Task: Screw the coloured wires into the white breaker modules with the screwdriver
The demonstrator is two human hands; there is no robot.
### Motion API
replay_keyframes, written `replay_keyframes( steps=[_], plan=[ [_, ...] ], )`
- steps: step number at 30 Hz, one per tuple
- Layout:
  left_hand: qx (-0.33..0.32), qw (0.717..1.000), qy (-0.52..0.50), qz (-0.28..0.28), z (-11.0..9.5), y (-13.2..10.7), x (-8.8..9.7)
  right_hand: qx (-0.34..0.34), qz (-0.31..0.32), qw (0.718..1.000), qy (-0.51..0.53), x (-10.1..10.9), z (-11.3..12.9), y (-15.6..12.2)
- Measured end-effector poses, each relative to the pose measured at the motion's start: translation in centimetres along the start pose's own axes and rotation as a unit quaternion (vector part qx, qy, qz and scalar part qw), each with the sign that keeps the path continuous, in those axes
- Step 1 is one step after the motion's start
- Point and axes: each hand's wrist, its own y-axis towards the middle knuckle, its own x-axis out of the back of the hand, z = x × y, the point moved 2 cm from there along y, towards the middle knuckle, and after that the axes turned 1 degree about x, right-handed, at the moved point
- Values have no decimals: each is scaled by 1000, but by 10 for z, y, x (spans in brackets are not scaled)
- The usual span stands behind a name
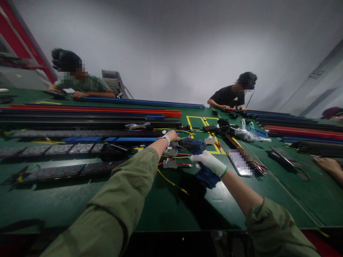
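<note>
My right hand [209, 162], in a white glove, is closed round the grip of a blue cordless screwdriver [197, 147]. The tool's nose points left toward my left hand [173, 136]. That hand is bare, wears a white wrist strap, and rests with fingers curled on small parts beside a long black power strip [88, 133]; what it holds is hidden. White breaker modules [170, 163] with red and yellow wires lie just below both hands on the green table [66, 203].
Long black, red and blue rails [91, 111] and socket strips [53, 149] fill the left side. A phone [240, 162], cable bundles and a plastic bag [248, 135] lie right. Two people lean on the far edge; another hand [329, 166] rests at the right.
</note>
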Motion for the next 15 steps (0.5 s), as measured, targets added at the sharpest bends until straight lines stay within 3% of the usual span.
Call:
replay_keyframes(
  steps=[10, 15],
  plan=[
    [10, 1000, 2, 1, 0, -1, -1, 13, -4, 1000, -28, 1, -2, 2],
    [11, 1000, 6, 4, -3, -4, 2, 4, 1, 1000, 5, -1, 1, -2]
  ],
)
